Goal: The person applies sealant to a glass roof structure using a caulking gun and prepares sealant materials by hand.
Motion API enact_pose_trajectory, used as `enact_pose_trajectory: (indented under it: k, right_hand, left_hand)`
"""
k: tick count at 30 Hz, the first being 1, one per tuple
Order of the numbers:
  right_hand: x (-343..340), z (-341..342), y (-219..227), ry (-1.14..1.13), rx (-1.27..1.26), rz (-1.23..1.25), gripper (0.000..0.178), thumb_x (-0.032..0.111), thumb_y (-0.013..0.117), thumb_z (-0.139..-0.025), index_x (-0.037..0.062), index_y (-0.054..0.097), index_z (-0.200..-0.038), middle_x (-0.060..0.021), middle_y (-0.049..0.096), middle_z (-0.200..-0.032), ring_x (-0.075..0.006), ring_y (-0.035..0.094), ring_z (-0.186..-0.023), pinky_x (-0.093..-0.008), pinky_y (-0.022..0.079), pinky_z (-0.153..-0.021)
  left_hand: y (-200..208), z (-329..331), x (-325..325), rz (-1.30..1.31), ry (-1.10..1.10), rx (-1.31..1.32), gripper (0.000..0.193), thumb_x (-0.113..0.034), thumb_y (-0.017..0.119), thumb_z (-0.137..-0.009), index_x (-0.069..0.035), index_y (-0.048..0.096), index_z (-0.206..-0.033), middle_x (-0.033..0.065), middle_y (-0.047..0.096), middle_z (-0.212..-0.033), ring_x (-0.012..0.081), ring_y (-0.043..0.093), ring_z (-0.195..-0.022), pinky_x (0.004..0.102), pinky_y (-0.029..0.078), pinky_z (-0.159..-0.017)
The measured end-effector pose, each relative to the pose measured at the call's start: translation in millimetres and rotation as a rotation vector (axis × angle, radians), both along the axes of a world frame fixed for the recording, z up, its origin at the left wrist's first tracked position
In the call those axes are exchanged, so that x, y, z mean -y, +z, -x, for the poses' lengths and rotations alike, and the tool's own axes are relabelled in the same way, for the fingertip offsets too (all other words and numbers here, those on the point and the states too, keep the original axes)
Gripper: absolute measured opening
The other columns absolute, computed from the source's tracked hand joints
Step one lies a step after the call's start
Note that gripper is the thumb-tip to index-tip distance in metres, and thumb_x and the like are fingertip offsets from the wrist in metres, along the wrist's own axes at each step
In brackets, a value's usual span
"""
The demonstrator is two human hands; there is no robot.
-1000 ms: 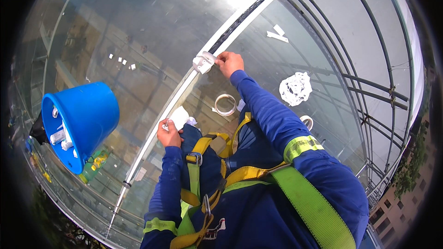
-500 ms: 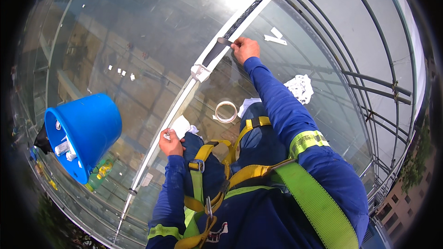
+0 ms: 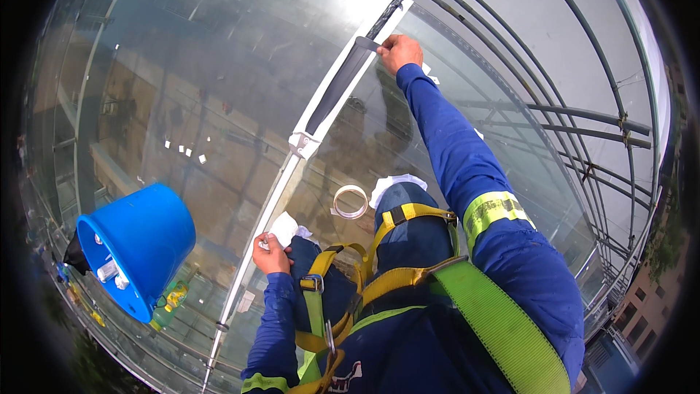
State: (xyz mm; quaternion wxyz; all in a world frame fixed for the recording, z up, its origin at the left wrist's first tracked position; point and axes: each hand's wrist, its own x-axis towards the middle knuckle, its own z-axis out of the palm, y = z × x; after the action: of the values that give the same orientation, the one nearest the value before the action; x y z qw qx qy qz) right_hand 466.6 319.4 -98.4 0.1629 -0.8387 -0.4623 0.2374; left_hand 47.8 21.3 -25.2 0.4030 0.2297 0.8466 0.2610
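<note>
My right hand (image 3: pixel 401 53) is closed on a thin, dark, flexible scraper (image 3: pixel 367 44), pressed on a seam of sealant between glass panels. Beyond it the sealant is black and rough (image 3: pixel 384 19); on the near side lies a smooth dark grey bead (image 3: pixel 337 91). White masking tape (image 3: pixel 329 73) borders both sides of the seam. A pale metal fitting (image 3: pixel 303 144) sits at the bead's near end. Beside my left knee, my left hand (image 3: pixel 272 254) has its fingers pinched on a piece of white paper (image 3: pixel 284 228); part of it is hidden by the fingers.
A tape roll (image 3: pixel 351 202) lies on the glass before my knees. At left, a blue bucket (image 3: pixel 138 241) lies tilted with scraps inside, beside a green bottle (image 3: pixel 169 305). Small white pieces (image 3: pixel 189 152) dot the glass. Metal rails (image 3: pixel 576 120) curve along the right.
My right hand has moved the scraper farther up the seam, and the smooth bead behind it is longer. The view has shifted slightly; my left hand stays by the knee.
</note>
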Motion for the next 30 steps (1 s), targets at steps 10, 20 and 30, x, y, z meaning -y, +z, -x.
enact_pose_trajectory:
  k: [10,20,30]
  right_hand:
    - [-47.7,-62.5,-8.5,-0.078,0.104,-0.009,0.022,0.030,0.080,-0.080,0.0156,0.078,-0.096,-0.0100,0.075,-0.093,-0.0274,0.071,-0.089,-0.0383,0.055,-0.085]
    - [-79.4,-103.1,-9.3,-0.132,0.118,-0.033,0.022,0.028,0.078,-0.083,0.0164,0.077,-0.102,-0.0099,0.075,-0.095,-0.0278,0.071,-0.091,-0.0395,0.055,-0.085]
    - [-97.4,-139.2,-32.6,0.035,-0.036,-0.199,0.024,0.018,0.073,-0.085,0.0125,0.075,-0.109,-0.0119,0.074,-0.094,-0.0243,0.071,-0.087,-0.0349,0.054,-0.084]
  left_hand:
    - [-4.7,-6.7,-4.3,0.000,-0.010,0.006,0.017,-0.016,0.057,-0.097,-0.001,0.055,-0.104,0.0111,0.063,-0.071,0.0143,0.058,-0.044,0.0264,0.040,-0.030]
    - [-9.8,-4.8,-3.0,0.012,-0.015,0.006,0.016,-0.015,0.056,-0.098,0.000,0.054,-0.103,0.0100,0.060,-0.069,0.0150,0.058,-0.043,0.0271,0.038,-0.030]
    - [-11.5,-6.3,-4.0,0.031,-0.013,-0.022,0.015,-0.015,0.056,-0.098,0.000,0.054,-0.103,0.0099,0.059,-0.069,0.0150,0.058,-0.043,0.0274,0.038,-0.029]
